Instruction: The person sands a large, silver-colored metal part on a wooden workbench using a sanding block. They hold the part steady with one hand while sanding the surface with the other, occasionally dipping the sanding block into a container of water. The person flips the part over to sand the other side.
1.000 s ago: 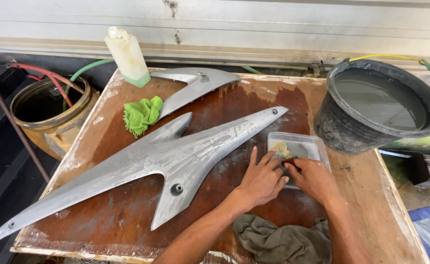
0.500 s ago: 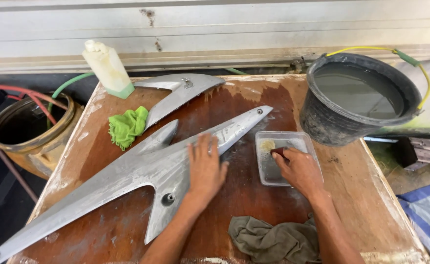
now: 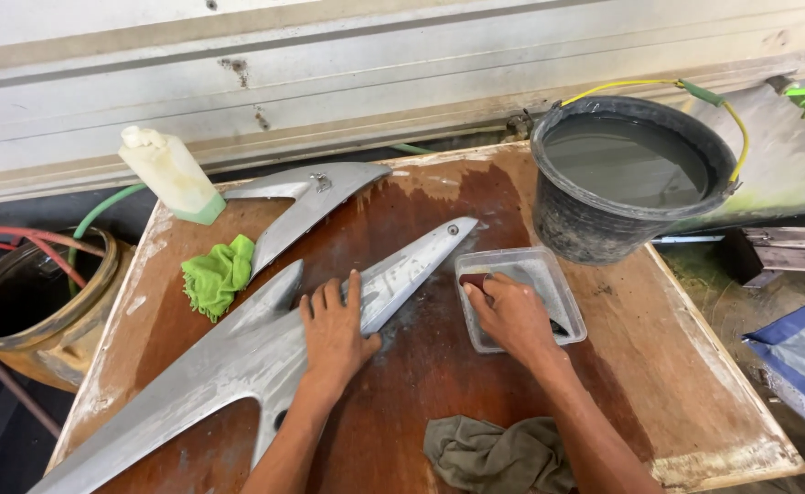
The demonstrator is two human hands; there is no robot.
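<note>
My left hand (image 3: 334,331) lies flat, palm down and fingers spread, on the long grey pointed panel (image 3: 238,361), pressing on it without closing around anything; the panel runs from under that palm up toward its narrow tip just beyond the fingertips and down past the wrist to the near-left edge of the wet wooden board (image 3: 686,366). My right hand (image 3: 512,316) is inside the clear plastic tray (image 3: 563,297), fingers curled down onto something small and dark at the tray's far-left corner; I cannot tell whether it is actually pinched or only touched. The tray sits just beside the panel's tip. Beyond the right hand stands a black bucket (image 3: 585,224) of grey water, near the tray. A second grey panel (image 3: 306,197) lies beyond the left hand, with a green cloth (image 3: 218,274) beside it and a pale plastic bottle (image 3: 169,174) farther out. A drab rag (image 3: 499,455) lies between my forearms, nearer the right wrist.
</note>
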